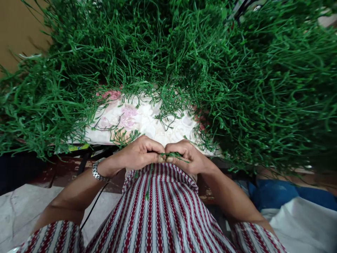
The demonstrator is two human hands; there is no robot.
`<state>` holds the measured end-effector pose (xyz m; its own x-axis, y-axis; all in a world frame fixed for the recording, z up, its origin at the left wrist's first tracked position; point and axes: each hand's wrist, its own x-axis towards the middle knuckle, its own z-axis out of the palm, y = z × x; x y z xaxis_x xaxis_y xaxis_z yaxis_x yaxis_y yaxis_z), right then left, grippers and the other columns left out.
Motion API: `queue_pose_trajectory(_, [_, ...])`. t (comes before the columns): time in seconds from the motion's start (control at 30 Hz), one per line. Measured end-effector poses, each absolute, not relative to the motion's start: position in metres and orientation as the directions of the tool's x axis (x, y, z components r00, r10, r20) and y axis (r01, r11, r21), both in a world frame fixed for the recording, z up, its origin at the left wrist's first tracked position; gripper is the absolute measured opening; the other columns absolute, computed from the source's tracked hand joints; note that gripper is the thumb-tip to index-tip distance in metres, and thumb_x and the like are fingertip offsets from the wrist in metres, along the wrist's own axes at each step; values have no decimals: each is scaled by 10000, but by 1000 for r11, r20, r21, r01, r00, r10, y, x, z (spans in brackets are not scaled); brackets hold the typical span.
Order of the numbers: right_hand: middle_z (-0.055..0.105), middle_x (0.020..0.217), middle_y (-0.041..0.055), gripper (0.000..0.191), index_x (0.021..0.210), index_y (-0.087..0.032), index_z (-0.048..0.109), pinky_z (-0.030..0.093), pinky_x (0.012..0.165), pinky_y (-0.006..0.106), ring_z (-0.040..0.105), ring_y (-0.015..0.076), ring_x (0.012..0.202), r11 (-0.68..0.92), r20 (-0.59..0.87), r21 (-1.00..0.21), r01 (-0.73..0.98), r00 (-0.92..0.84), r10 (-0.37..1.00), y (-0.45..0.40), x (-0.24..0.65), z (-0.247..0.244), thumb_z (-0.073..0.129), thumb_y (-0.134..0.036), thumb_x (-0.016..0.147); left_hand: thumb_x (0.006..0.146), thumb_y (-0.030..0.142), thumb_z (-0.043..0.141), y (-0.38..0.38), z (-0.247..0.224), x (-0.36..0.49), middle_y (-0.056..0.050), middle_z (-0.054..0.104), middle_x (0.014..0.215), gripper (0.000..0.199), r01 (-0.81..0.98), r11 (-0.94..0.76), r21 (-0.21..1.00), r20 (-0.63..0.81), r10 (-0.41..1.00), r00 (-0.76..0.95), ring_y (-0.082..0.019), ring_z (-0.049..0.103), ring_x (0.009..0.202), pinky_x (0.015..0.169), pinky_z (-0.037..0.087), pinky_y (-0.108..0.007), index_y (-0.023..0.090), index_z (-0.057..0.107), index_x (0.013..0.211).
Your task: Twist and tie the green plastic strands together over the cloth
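- Striped red-and-white clothing (160,211) is filling the foreground, nearest the camera.
- Thin green stems (173,154) are lying pinched between the two hands, just above the clothing; they are looking slender and bent, and a few ends are dangling below the left hand (143,153), one showing a small pale-green tip.
- Both grips are clamping on these stems, thumbs pressing against fingers; the right hand (188,156) is touching the left at the fingertips.
- Loose sprigs (168,117), curly and budded at the tips, are scattering over a white floral surface (150,128) just beyond the hands.
- Large heaps of similar greens (263,88) are covering the far side and both ends, tangling together densely.
- Silver-toned, a watch (97,171) is circling the left wrist.
- White cloth (302,225) and a blue item (276,193) are resting at lower right.
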<state>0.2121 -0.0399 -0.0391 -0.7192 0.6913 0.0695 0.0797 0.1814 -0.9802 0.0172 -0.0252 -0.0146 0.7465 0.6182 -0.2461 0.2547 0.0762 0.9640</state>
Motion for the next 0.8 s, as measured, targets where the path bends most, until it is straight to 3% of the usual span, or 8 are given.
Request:
queue_pose_trajectory(0.2, [478,547,-15,357,637,-115,548,277,471,198,391,55,486,-138,77,-968,-208,-776,626,-40,208,-51,548,-421,821,707,263,643,-29,-23,16,-26,592,564,164,57,313,948,-238,578,781,-96,468,510,496,349,-215,127,683,626])
queue_pose_trajectory(0.33, [425,525,-39,292,722,-118,587,236,445,198,321,46,446,-232,30,-926,-297,-672,740,-42,210,-57,579,-395,814,706,299,672,-29,-29,18,-21,598,582,161,-28,307,951,-220,739,637,-86,465,502,498,362,-213,144,696,671])
queue_pose_trajectory(0.43, [335,509,-68,276,836,-136,587,190,421,190,247,42,427,-202,-37,-934,-294,-483,875,-38,211,-56,543,-408,842,709,297,676,-26,-32,24,3,557,621,141,-71,262,962,-202,866,457,-63,429,496,459,329,-190,156,685,708])
queue_pose_trajectory(0.53, [375,555,-57,313,878,-151,580,242,436,183,294,49,462,-133,-52,-968,-212,-349,936,-33,207,-51,593,-452,793,698,257,682,-23,-33,32,11,517,632,104,-102,195,976,-151,930,336,-69,436,525,474,341,-191,153,675,704])
queue_pose_trajectory(0.7, [448,659,-36,322,800,-159,543,355,533,192,400,73,580,-99,-90,-995,-9,-360,929,-32,190,-52,731,-382,663,704,163,653,-24,-36,45,18,489,606,48,-52,-10,999,19,985,174,-89,443,599,554,345,-209,160,671,661])
queue_pose_trajectory(0.8, [477,704,-23,261,811,-150,556,398,603,208,449,87,644,-70,-61,-997,-15,-332,941,-37,184,-60,685,-356,716,702,177,662,-25,-38,48,19,506,614,40,-118,56,991,-36,986,163,-91,459,606,571,361,-213,161,673,667])
